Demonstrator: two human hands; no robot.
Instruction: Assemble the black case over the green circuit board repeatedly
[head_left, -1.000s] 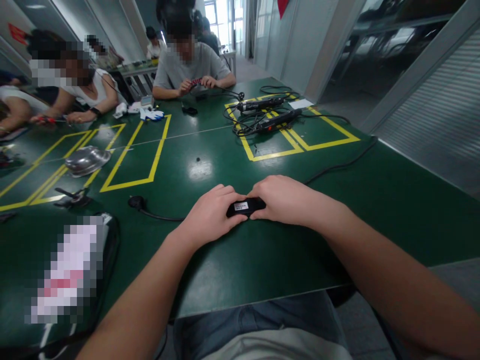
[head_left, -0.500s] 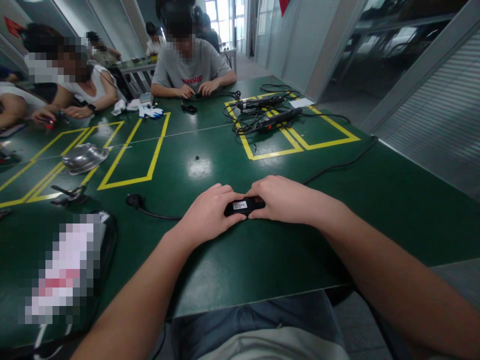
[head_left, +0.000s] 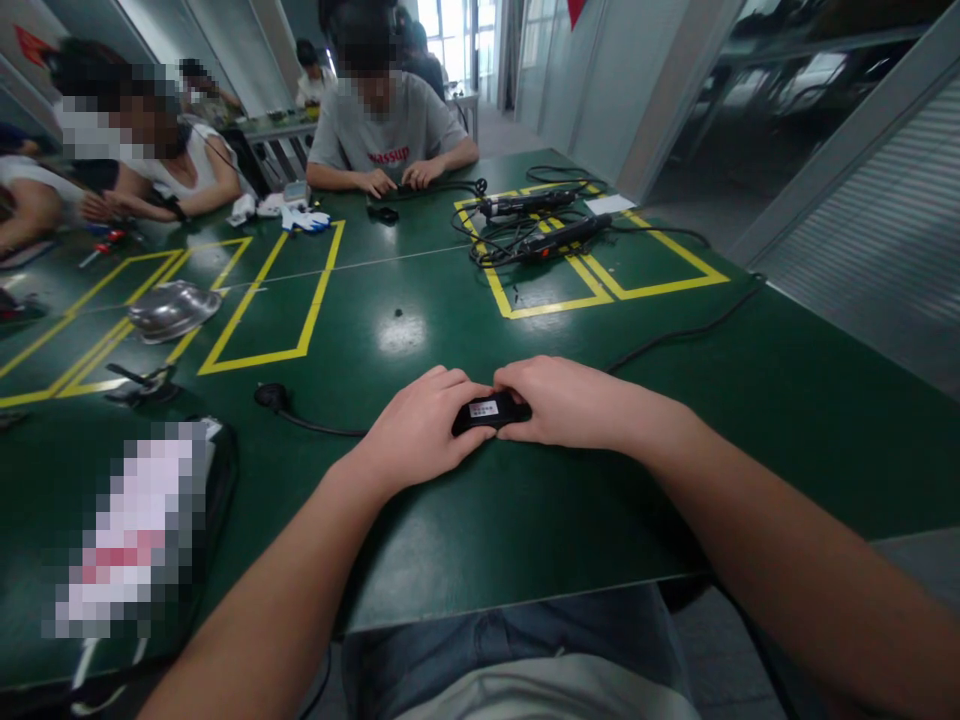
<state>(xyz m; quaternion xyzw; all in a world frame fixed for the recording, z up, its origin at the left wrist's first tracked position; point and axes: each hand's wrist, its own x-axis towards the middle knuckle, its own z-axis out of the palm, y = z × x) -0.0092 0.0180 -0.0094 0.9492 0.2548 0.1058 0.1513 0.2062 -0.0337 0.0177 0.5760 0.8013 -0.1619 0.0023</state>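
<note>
A small black power adapter (head_left: 487, 411) with a white label lies low over the green table (head_left: 420, 560) in front of me. My left hand (head_left: 424, 425) grips its left end, thumb along the near side and fingers over the far side. At the right end, my right hand (head_left: 559, 400) holds it the same way, and the two thumb tips nearly meet. From beneath my left hand a black cord runs left to a round plug (head_left: 271, 397). Another black cord (head_left: 682, 332) leads from behind my right wrist to the table's right edge. The adapter's ends are hidden by my fingers.
Corded black electric screwdrivers (head_left: 566, 238) lie in yellow-taped areas at the back right. At left are a metal bowl (head_left: 174, 310), a dark clamp-like tool (head_left: 142, 383) and a blurred pouch-like item (head_left: 221, 470). A co-worker (head_left: 390, 130) sits opposite, hands on a dark object.
My view has shifted slightly; both hands keep their hold on the power adapter. At the far left, a co-worker's hand has drawn back from a red-handled tool, which lies on the table.
</note>
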